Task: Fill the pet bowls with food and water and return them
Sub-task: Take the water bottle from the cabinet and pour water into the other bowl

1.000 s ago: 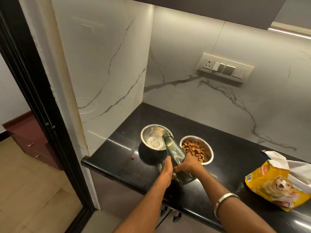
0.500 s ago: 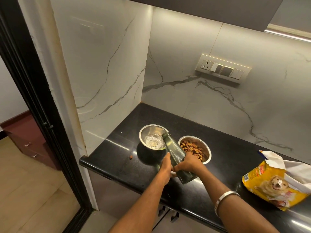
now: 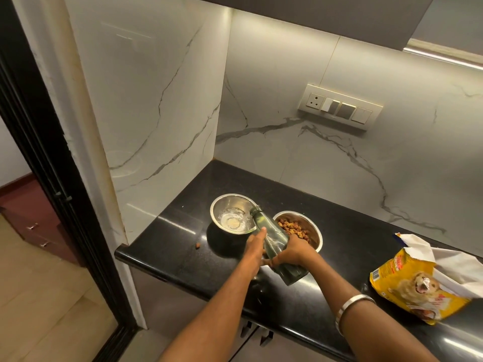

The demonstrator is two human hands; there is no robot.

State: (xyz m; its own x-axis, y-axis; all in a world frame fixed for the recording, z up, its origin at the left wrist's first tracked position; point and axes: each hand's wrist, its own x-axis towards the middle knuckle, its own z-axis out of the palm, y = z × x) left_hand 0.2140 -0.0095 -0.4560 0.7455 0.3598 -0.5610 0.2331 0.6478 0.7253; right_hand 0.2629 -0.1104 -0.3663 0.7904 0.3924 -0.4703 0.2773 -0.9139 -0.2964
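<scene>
Both hands are on the glass bottle (image 3: pixel 271 241) here, and it is tipped well over, neck pointing up and away toward the back-left, mouth sitting just above the near right rim of the water bowl (image 3: pixel 233 214). The right hand (image 3: pixel 294 250) wraps the bottle's body from the right side, fingers curled round the glass, a silver bangle (image 3: pixel 352 305) on that wrist. The left hand (image 3: pixel 254 245) comes in from the left, fingers laid long against the bottle's shoulder, one fingertip reaching up near the neck (whether the thumb closes round underneath, I cannot tell). The bottle's base hangs low and toward the person, below the right hand, over the front part of the black countertop (image 3: pixel 183 257).

In the water bowl there is clear water pooled at the bottom, rippled and catching light. Just beside it on the right, rims almost touching, stands the food bowl (image 3: pixel 312 232), brown kibble inside, partly hidden by the right hand and the bottle. One stray kibble piece (image 3: pixel 198 246) lies on the countertop left of the hands, near the front edge. Well apart to the right, the yellow pet food bag (image 3: pixel 418 288) lies on its side, torn open at the top.
</scene>
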